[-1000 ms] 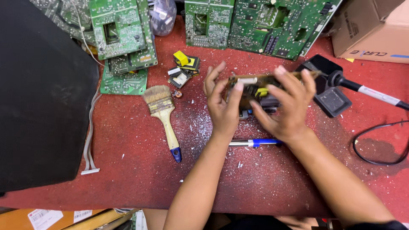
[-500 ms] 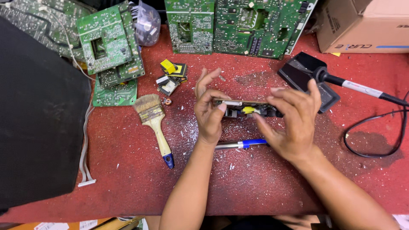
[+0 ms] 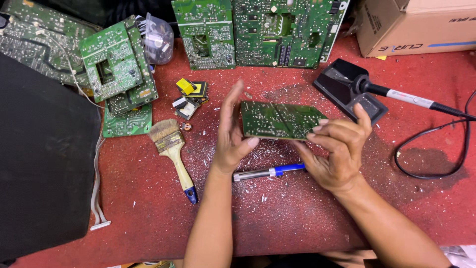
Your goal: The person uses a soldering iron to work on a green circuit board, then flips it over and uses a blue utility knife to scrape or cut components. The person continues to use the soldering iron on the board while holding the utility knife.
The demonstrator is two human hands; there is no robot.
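Both hands hold a small green board (image 3: 280, 120) above the red counter (image 3: 148, 208), solder side up. The left hand (image 3: 230, 134) steadies its left edge with thumb and open palm; the right hand (image 3: 337, 149) pinches the right edge. The grip looks light, so the board could slip onto the pen (image 3: 267, 171) just below. The soldering iron (image 3: 396, 95) rests near the right hand, and a stray knuckle might brush it.

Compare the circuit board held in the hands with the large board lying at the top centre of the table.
The held circuit board is small and raised off the table between the left hand and right hand; the large board is much bigger and lies untouched. Both are green and show their solder side.
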